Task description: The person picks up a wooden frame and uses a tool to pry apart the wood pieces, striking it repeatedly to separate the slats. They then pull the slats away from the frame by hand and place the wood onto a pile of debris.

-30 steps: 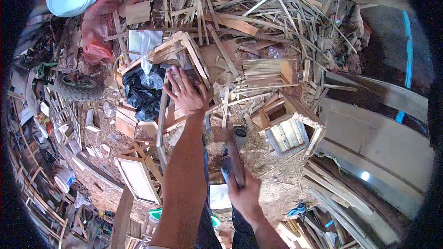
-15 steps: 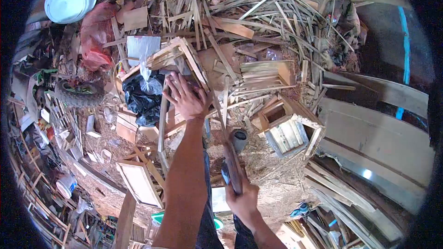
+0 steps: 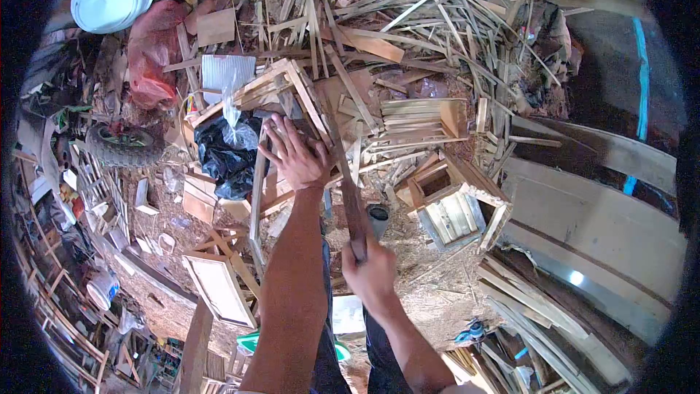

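Observation:
My left hand (image 3: 297, 157) lies with its fingers spread on a wooden piece at the right side of a wooden frame (image 3: 251, 95). Lower and to the right, my right hand (image 3: 370, 270) is wrapped round the dark handle of a saw (image 3: 351, 208). The saw's long narrow blade runs up past the frame's right edge, just right of my left hand. Beside my left hand, inside the frame, sits a black plastic bag (image 3: 222, 157) with a clear bag (image 3: 232, 113) on top.
Wooden boxes (image 3: 452, 201) stand at the right, near a slatted wooden piece (image 3: 415, 118). A dark cup (image 3: 378, 220) is beside the saw. Scrap strips (image 3: 437, 22) pile up at the back. A framed panel (image 3: 219, 288) and a tyre (image 3: 124, 147) are at the left.
My right hand has moved up and forward with the saw, whose blade now reaches farther along the frame. My left hand stays in about the same place.

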